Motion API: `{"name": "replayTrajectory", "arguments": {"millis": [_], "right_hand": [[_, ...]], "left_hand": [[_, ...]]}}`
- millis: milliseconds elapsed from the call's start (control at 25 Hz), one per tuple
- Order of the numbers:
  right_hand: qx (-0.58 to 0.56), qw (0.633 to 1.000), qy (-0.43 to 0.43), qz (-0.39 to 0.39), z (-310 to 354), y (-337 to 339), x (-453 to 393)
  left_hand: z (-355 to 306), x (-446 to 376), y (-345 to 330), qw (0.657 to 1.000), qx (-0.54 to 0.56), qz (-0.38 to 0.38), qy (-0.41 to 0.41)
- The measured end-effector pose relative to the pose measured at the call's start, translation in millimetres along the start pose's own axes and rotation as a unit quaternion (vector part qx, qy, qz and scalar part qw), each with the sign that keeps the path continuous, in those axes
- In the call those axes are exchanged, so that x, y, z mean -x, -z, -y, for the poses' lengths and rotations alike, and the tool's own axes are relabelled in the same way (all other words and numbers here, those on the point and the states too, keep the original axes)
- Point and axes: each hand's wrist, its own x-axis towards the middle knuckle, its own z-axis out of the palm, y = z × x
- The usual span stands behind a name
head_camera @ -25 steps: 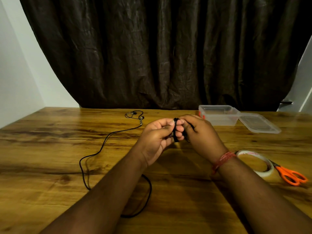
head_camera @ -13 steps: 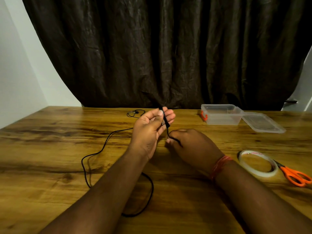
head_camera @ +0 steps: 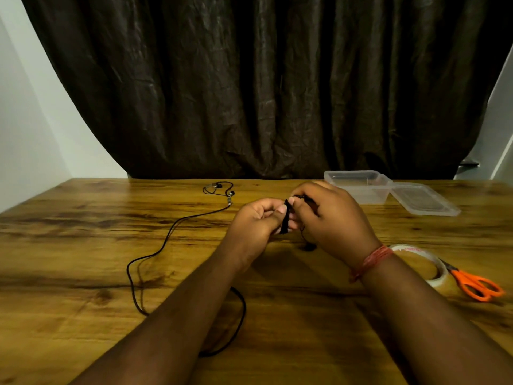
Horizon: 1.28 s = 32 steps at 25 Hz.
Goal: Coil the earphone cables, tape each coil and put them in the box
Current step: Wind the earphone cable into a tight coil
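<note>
A small coil of black earphone cable (head_camera: 285, 220) stands upright between my two hands above the table's middle. My left hand (head_camera: 258, 223) pinches it with thumb and fingers. My right hand (head_camera: 330, 218) grips the cable at the coil's top, with a strand hanging below it. The loose cable (head_camera: 166, 240) runs left across the wooden table (head_camera: 83, 245), loops under my left forearm, and ends in the earbuds (head_camera: 219, 188) at the back. A clear plastic box (head_camera: 358, 186) stands open at the back right.
The box's clear lid (head_camera: 424, 200) lies flat to its right. A roll of clear tape (head_camera: 424, 263) and orange-handled scissors (head_camera: 477, 283) lie by my right wrist. A dark curtain hangs behind the table's far edge.
My right hand rose from the table back up to the coil, laying another turn of cable on it. My left hand tilted and closed its thumb on the coil.
</note>
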Motion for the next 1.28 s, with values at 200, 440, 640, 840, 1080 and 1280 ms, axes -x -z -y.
{"name": "replayTrajectory", "arguments": {"millis": [200,440,640,840,1080,1280], "right_hand": [[-0.032,0.999,-0.029,-0.016,-11,-2,-2],[-0.064,0.995,-0.035,0.062,-8,-22,4],[-0.001,0.987,-0.003,0.158,1,-30,10],[0.065,0.986,0.035,0.15,10,-22,11],[0.073,0.994,0.033,0.076,10,-3,4],[0.043,0.998,0.02,0.04,0,1,0]], "left_hand": [[-6,3,2,0.997,0.061,0.044,0.001],[-14,2,2,0.97,0.242,0.008,-0.025],[-15,-5,7,0.957,0.273,-0.087,-0.044],[-6,-8,10,0.98,0.135,-0.131,-0.058],[2,-5,6,0.995,-0.065,-0.063,-0.036],[1,-1,3,0.999,-0.024,0.016,0.018]]}}
